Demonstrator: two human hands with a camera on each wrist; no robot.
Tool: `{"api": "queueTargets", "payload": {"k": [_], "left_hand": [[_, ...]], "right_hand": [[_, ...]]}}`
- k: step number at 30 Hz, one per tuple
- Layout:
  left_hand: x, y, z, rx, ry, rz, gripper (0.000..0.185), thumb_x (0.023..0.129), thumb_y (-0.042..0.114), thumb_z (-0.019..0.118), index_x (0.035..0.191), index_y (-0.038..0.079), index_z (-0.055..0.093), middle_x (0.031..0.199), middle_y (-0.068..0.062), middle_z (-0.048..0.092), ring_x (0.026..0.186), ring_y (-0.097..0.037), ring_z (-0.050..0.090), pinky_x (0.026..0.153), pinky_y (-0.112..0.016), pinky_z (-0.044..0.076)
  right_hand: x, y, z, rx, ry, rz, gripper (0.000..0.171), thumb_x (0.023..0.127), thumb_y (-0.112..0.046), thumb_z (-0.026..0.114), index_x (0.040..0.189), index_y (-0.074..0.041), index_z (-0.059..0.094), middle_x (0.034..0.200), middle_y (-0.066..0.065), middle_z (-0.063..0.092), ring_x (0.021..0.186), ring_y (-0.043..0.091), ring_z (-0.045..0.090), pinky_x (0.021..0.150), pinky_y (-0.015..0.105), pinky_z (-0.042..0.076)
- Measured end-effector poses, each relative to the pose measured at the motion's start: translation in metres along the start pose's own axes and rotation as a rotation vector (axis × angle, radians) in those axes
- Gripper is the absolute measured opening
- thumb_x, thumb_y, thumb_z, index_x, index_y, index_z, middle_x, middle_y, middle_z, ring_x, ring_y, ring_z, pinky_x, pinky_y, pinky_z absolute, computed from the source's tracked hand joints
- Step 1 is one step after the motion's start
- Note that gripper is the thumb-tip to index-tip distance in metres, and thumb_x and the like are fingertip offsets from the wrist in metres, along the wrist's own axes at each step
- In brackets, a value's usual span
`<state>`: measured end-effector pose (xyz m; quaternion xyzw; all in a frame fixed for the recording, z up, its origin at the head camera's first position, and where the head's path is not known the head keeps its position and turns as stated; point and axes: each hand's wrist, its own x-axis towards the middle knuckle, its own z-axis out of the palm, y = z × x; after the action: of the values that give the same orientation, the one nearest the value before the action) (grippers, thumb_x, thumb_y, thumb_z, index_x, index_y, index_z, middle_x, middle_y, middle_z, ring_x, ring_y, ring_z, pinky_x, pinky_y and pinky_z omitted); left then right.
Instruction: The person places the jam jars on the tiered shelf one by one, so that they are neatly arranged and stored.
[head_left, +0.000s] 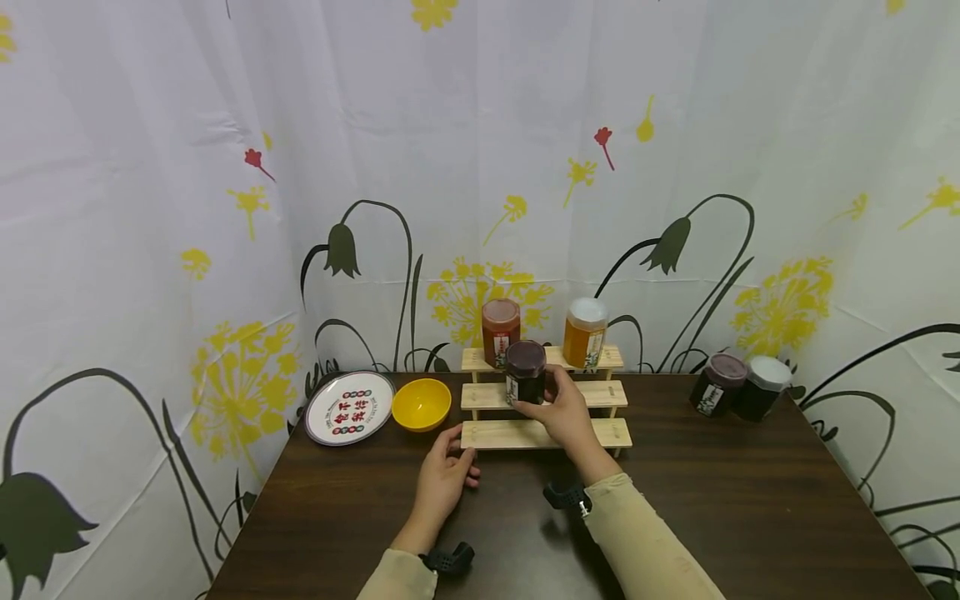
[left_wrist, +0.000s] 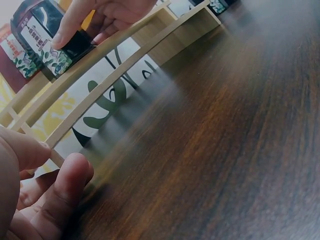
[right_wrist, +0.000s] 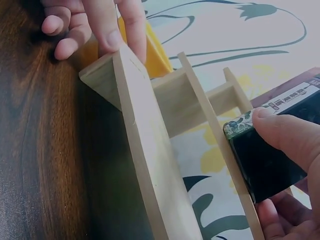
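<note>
Dark jar [head_left: 526,372] is sitting on the middle step of the wooden stepped rack [head_left: 545,433], and the right hand [head_left: 567,414] is wrapping its fingers and thumb around it, so judging from the head view it is either just landing on that step or just leaving it; I cannot tell which. Going from the 9 o'clock side of the table [head_left: 750,517] across, a printed plate [head_left: 349,407] is leaning at the far left edge, with a yellow bowl [head_left: 421,404] just beside it. Next, the left hand [head_left: 444,475] is resting on the table with its fingertips touching the left end of the rack's lowest step, fingers loosely bent and pinching that end lightly, as the right wrist view is showing, seemingly steadying the rack. At 12 o'clock a red-brown jar [head_left: 500,332] and an amber jar [head_left: 586,332] are already standing on the top step, while the lowest step is lying bare. Over toward 2 o'clock, two more jars, a purple-lidded jar [head_left: 717,383] and a white-lidded jar [head_left: 762,387], are still waiting off the rack, touching each other near the table's far right corner. Both forearms are reaching forward from 6 o'clock, the right one stretching further and angling inward, its palm facing the dark jar's right side.
</note>
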<state>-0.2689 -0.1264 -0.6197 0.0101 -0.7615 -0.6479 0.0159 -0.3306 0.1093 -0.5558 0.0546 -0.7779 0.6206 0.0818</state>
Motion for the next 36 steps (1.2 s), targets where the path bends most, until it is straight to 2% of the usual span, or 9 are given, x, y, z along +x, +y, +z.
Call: {"api": "queueTargets", "payload": {"k": [8,11,15,18,23,26,30,33,36], "left_hand": [[0.000,-0.002,-0.001,-0.005,0.001,0.014,0.052,0.108,0.010,0.068,0.158,0.006,0.052,0.129,-0.026,0.067,0.076,-0.026,0.075,0.062,-0.033,0.068],[-0.001,-0.003,-0.001,-0.012,0.001,0.018,0.052,0.108,0.009,0.068,0.158,0.005,0.051,0.129,-0.026,0.067,0.077,-0.027,0.075,0.062,-0.034,0.068],[-0.001,-0.003,0.000,-0.010,0.001,0.007,0.052,0.108,0.009,0.068,0.158,0.007,0.052,0.128,-0.025,0.067,0.076,-0.024,0.075,0.062,-0.033,0.068],[-0.001,-0.002,0.000,-0.008,-0.002,0.006,0.053,0.108,0.009,0.068,0.158,0.008,0.052,0.128,-0.024,0.067,0.075,-0.023,0.074,0.062,-0.032,0.068],[0.000,-0.001,-0.001,-0.006,0.001,0.016,0.052,0.108,0.008,0.067,0.157,0.006,0.052,0.128,-0.026,0.067,0.074,-0.024,0.075,0.061,-0.033,0.068],[0.000,0.000,-0.001,-0.005,0.004,0.018,0.051,0.108,0.007,0.067,0.157,0.006,0.052,0.128,-0.027,0.067,0.074,-0.024,0.075,0.061,-0.033,0.068],[0.000,0.000,0.000,-0.005,0.003,0.019,0.051,0.108,0.008,0.068,0.156,0.007,0.053,0.128,-0.026,0.067,0.074,-0.024,0.075,0.061,-0.033,0.068],[0.000,0.000,0.001,-0.006,0.002,0.015,0.051,0.108,0.008,0.068,0.156,0.007,0.053,0.128,-0.026,0.067,0.075,-0.024,0.075,0.061,-0.032,0.068],[0.000,0.000,0.000,-0.005,0.002,0.013,0.052,0.107,0.008,0.068,0.157,0.007,0.053,0.128,-0.025,0.067,0.075,-0.024,0.075,0.061,-0.032,0.068]], "right_hand": [[0.000,0.001,0.001,-0.033,0.007,-0.004,0.077,0.084,-0.019,0.097,0.148,-0.009,0.056,0.150,0.016,0.063,0.139,0.037,0.063,0.120,0.057,0.053],[-0.001,0.003,-0.003,-0.033,-0.022,0.010,0.079,0.085,-0.022,0.096,0.150,-0.008,0.054,0.153,0.016,0.061,0.140,0.038,0.062,0.119,0.057,0.053],[-0.003,0.007,-0.017,0.063,-0.084,0.022,0.075,0.090,-0.016,0.091,0.153,-0.008,0.050,0.155,0.018,0.057,0.143,0.040,0.059,0.123,0.058,0.050],[-0.007,0.010,-0.031,0.115,-0.128,-0.002,0.070,0.094,-0.010,0.086,0.153,-0.007,0.048,0.155,0.021,0.055,0.147,0.042,0.054,0.127,0.057,0.045],[-0.018,0.011,-0.048,0.045,-0.190,-0.039,0.064,0.098,-0.014,0.083,0.152,-0.005,0.050,0.159,0.025,0.053,0.152,0.043,0.051,0.130,0.057,0.041],[-0.024,0.009,-0.055,0.015,-0.214,-0.057,0.063,0.100,-0.018,0.082,0.152,-0.002,0.051,0.160,0.027,0.052,0.151,0.045,0.051,0.128,0.061,0.042],[-0.031,0.003,-0.065,-0.011,-0.237,-0.114,0.056,0.101,-0.018,0.080,0.148,-0.001,0.055,0.154,0.026,0.056,0.147,0.046,0.055,0.124,0.065,0.045],[-0.035,-0.004,-0.076,-0.031,-0.254,-0.169,0.047,0.102,-0.016,0.079,0.143,-0.004,0.060,0.145,0.022,0.063,0.140,0.045,0.060,0.121,0.064,0.048],[-0.038,-0.012,-0.090,-0.045,-0.271,-0.211,0.039,0.103,-0.015,0.078,0.139,-0.010,0.064,0.136,0.015,0.069,0.129,0.042,0.066,0.115,0.055,0.056]]}}
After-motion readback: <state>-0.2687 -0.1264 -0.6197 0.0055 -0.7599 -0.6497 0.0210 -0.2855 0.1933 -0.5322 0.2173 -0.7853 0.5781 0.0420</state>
